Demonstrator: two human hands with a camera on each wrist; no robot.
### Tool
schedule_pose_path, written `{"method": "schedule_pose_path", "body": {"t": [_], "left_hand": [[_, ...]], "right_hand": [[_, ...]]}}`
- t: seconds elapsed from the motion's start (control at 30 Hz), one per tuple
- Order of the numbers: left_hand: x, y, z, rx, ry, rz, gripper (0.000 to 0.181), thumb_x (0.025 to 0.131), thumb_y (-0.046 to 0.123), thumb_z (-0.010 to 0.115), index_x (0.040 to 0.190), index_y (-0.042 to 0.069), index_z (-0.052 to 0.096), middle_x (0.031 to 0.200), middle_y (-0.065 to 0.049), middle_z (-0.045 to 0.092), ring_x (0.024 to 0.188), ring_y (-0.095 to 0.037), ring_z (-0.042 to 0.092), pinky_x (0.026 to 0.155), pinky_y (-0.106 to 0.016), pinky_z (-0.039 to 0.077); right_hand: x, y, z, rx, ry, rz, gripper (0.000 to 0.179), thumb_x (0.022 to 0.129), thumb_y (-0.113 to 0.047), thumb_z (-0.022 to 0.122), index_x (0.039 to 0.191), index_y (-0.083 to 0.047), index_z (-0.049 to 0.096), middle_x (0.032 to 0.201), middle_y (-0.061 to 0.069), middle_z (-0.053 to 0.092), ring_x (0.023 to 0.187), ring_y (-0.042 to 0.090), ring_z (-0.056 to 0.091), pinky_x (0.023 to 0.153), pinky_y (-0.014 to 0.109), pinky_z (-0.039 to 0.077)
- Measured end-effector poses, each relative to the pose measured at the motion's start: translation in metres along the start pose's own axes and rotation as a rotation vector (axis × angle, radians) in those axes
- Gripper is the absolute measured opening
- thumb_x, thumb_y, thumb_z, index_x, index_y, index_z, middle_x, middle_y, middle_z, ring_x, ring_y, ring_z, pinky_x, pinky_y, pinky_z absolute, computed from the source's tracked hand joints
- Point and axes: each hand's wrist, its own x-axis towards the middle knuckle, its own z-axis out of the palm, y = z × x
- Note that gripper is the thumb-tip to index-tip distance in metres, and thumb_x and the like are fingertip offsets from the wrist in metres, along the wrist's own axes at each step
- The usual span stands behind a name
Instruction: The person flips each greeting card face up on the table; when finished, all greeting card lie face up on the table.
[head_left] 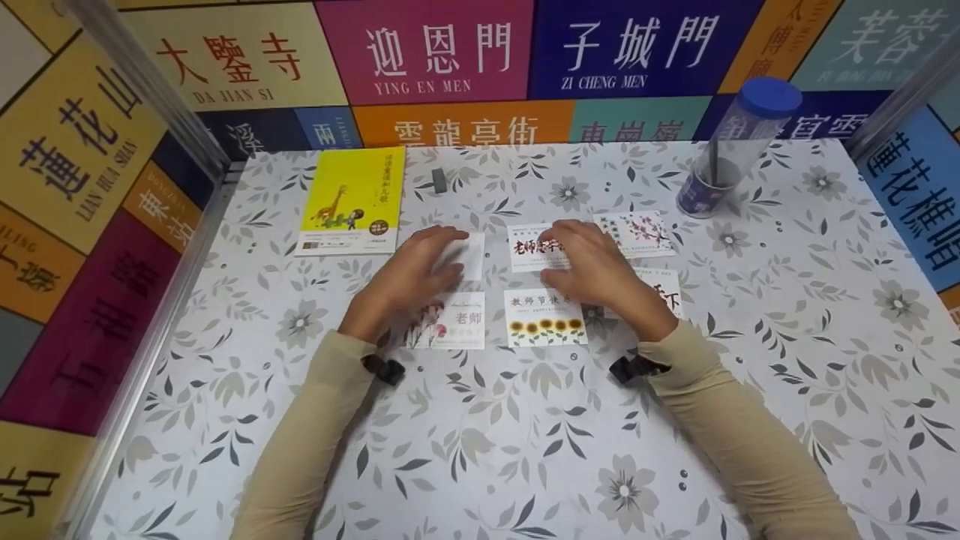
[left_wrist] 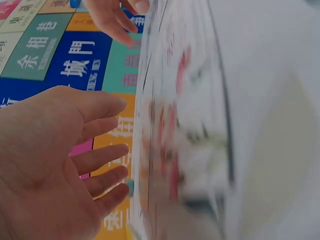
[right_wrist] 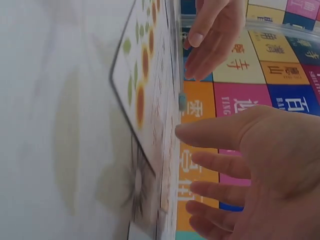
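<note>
Several printed cards lie in two rows on the table. My left hand (head_left: 412, 274) is over the upper left card (head_left: 472, 259), its fingers spread and loosely bent. Below that hand is a card with pink flowers (head_left: 461, 322). My right hand (head_left: 604, 274) reaches over a card with red lettering (head_left: 529, 247), covering part of it, thumb apart from the fingers. A sunflower card (head_left: 546, 322) lies just under its thumb. To its right are a pink blossom card (head_left: 645, 232) and a partly hidden card (head_left: 666, 289). Both wrist views show empty palms, the left (left_wrist: 55, 155) and the right (right_wrist: 280, 160).
A yellow book (head_left: 352, 199) lies at the back left, beside a small grey block (head_left: 439, 181). At the back right stands a clear container with a blue lid (head_left: 769, 97). Colourful lettered panels (head_left: 435, 52) wall the floral-patterned table (head_left: 480, 450) behind and at the sides.
</note>
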Motion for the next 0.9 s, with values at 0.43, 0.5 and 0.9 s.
{"method": "schedule_pose_path", "body": {"t": [0.43,0.5,0.9], "left_hand": [[-0.039,-0.015,-0.025,-0.023,0.114,-0.316,0.041,0.106,0.019,0.067,0.146,0.013,0.066,0.144,-0.008,0.069,0.124,-0.025,0.062,0.113,-0.046,0.052],[-0.038,-0.013,-0.024,-0.029,0.108,-0.33,0.04,0.106,0.018,0.066,0.145,0.011,0.066,0.141,-0.01,0.071,0.117,-0.024,0.064,0.106,-0.044,0.056],[-0.036,-0.017,-0.019,-0.088,0.123,-0.339,0.042,0.106,0.021,0.067,0.147,0.012,0.066,0.142,-0.01,0.07,0.119,-0.022,0.065,0.113,-0.043,0.053]], "right_hand": [[0.027,-0.048,0.032,0.043,-0.124,-0.148,0.05,0.101,-0.039,0.072,0.143,-0.012,0.07,0.176,0.016,0.035,0.165,0.038,0.027,0.134,0.067,0.018],[0.026,-0.052,0.034,0.032,-0.139,-0.139,0.053,0.101,-0.041,0.072,0.145,-0.012,0.068,0.176,0.015,0.034,0.166,0.037,0.027,0.134,0.066,0.017],[0.018,-0.061,0.036,-0.043,-0.247,-0.148,0.068,0.107,-0.045,0.063,0.162,-0.009,0.049,0.179,0.017,0.027,0.168,0.039,0.021,0.137,0.064,0.01]]}}
